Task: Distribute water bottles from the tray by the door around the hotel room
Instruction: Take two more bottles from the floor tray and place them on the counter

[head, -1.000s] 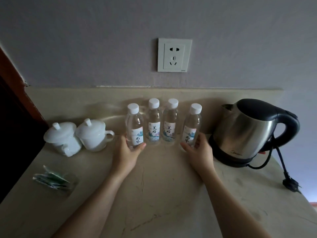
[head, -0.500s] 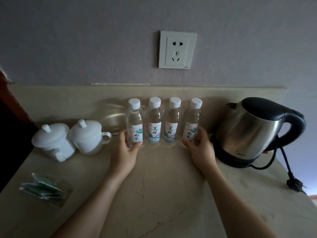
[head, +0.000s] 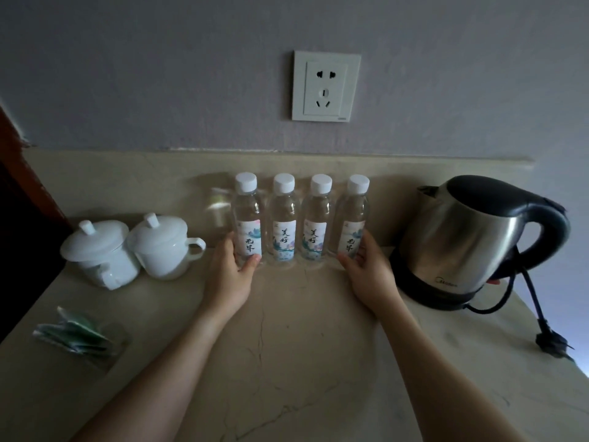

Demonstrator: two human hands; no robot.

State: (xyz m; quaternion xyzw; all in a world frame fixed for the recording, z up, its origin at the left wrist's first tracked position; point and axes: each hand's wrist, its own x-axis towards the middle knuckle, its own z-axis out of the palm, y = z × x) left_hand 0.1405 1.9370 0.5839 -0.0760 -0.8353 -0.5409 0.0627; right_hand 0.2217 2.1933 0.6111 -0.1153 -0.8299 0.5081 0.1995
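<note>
In the head view, four white-capped water bottles (head: 298,224) are stood upright in a row on the beige stone counter (head: 287,362), against its backsplash. The leftmost bottle (head: 248,224) is gripped at its base by the left hand (head: 230,275); the rightmost bottle (head: 353,224) is cupped by the right hand (head: 369,275). An electric kettle (head: 471,240) is seen just right, two lidded cups (head: 134,247) left.

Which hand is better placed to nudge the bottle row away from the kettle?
Right. The right hand grips the end bottle beside the kettle, so it can push the row leftward; the left hand sits on the far end.
</note>
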